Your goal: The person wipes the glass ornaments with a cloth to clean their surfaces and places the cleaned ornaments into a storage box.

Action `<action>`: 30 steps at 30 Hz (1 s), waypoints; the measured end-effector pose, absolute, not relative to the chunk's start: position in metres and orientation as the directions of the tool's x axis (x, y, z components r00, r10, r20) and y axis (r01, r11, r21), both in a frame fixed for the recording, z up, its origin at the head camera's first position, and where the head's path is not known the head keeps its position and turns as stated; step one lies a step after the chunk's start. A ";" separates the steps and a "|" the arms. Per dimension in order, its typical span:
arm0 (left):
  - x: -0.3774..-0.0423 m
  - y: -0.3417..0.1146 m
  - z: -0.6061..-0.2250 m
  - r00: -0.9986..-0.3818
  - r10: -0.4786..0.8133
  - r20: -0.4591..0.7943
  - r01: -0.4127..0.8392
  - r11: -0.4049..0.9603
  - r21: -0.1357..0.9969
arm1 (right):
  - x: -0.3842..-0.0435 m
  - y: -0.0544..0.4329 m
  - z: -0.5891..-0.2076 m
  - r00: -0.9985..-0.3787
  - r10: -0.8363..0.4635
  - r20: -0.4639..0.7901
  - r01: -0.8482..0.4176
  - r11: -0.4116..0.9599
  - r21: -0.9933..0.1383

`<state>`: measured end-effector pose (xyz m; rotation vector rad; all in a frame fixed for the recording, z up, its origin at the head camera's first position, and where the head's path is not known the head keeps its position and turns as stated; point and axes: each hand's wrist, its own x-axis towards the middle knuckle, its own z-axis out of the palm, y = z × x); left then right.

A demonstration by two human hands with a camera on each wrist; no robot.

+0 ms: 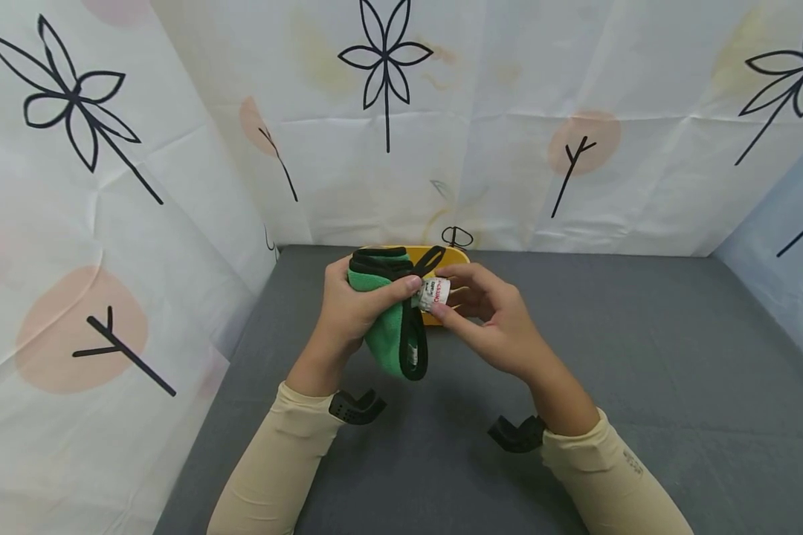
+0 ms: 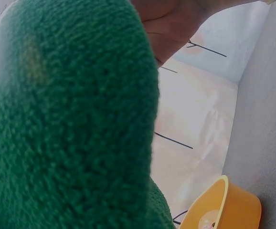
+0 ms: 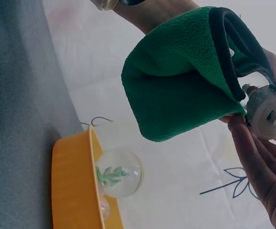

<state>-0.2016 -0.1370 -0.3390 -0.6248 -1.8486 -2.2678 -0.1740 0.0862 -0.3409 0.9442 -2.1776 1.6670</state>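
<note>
My left hand [image 1: 351, 308] grips a folded green towel [image 1: 383, 338] with black edging and a black loop, its thumb reaching to a small round translucent ornament [image 1: 435, 293]. Printed on the ornament is white, red and black lettering. My right hand [image 1: 498, 323] pinches the ornament between thumb and fingers, next to the towel's edge. In the right wrist view the ornament [image 3: 271, 114] shows a pale round base, and the towel [image 3: 176, 102] hangs beside it. Green towel cloth [image 2: 76, 119] fills much of the left wrist view and hides most of the left hand.
Behind the hands, a yellow bin [image 1: 453, 257] stands on the grey tabletop [image 1: 616, 357] near the back wall. Inside the bin, the right wrist view shows a clear globe [image 3: 123, 174] with a green plant shape and a smaller clear piece [image 3: 104, 208]. Printed white cloth surrounds the table.
</note>
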 end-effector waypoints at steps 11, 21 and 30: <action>-0.203 -0.138 -0.341 -0.891 0.159 0.426 0.385 -0.236 0.892 | -0.179 0.087 -0.343 -0.545 -0.375 0.750 -0.834 0.156 -0.529; -0.204 -0.137 -0.342 -0.897 0.156 0.415 0.378 -0.218 0.900 | -0.179 0.089 -0.342 -0.570 -0.372 0.733 -0.819 0.184 -0.543; -0.203 -0.136 -0.342 -0.904 0.135 0.405 0.372 -0.216 0.903 | -0.175 0.089 -0.340 -0.760 -0.337 0.555 -0.631 0.179 -0.755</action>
